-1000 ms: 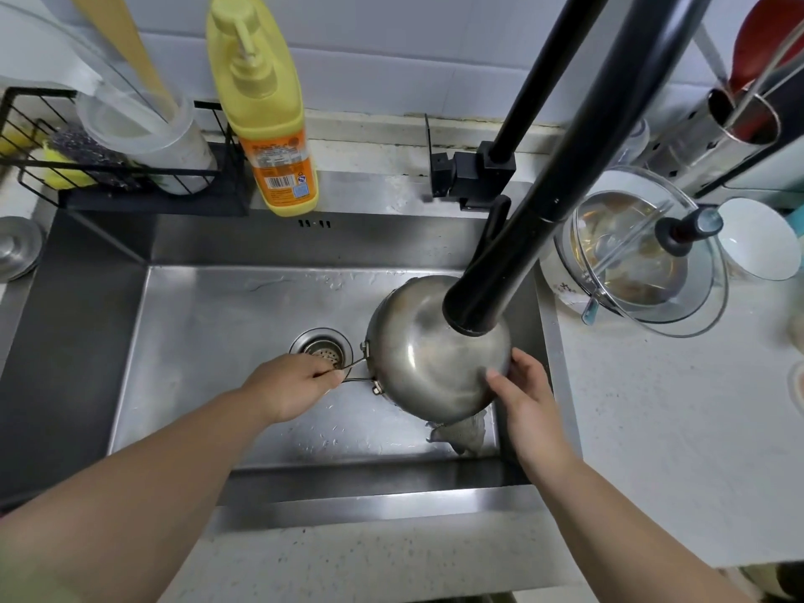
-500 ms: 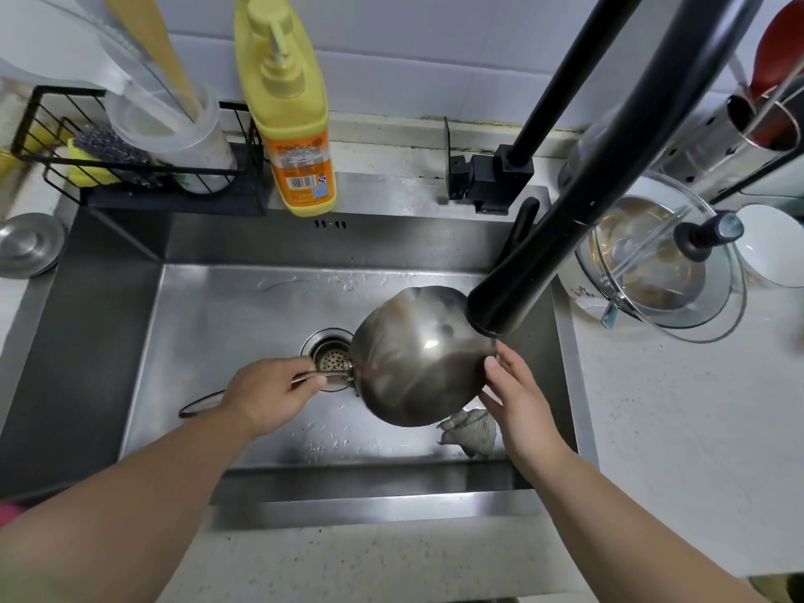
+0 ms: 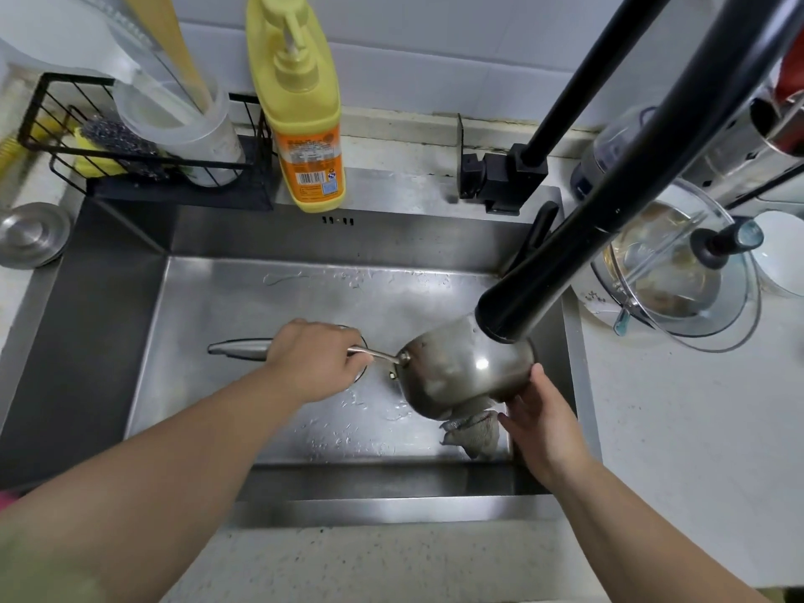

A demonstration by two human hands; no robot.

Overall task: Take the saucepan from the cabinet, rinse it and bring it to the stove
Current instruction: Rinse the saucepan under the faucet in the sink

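Note:
The steel saucepan (image 3: pixel 457 372) hangs tipped over above the right part of the steel sink (image 3: pixel 243 306), its outer wall and bottom turned toward me. My left hand (image 3: pixel 315 359) is shut on its long handle, whose end sticks out to the left. My right hand (image 3: pixel 537 411) rests with spread fingers against the pan's lower right side. The black faucet spout (image 3: pixel 522 306) ends just above the pan and hides its top; no stream of water is visible.
A grey cloth (image 3: pixel 474 433) lies in the sink under the pan. Behind the sink stand a yellow soap bottle (image 3: pixel 304 124) and a black wire rack (image 3: pixel 65 137) with scrubbers. A glass-lidded pot (image 3: pixel 678 272) sits on the right counter (image 3: pixel 696 450).
The pan has tipped further onto its side and its handle now points left, level. My left hand slid along the handle; my right hand moved lower on the pan's side.

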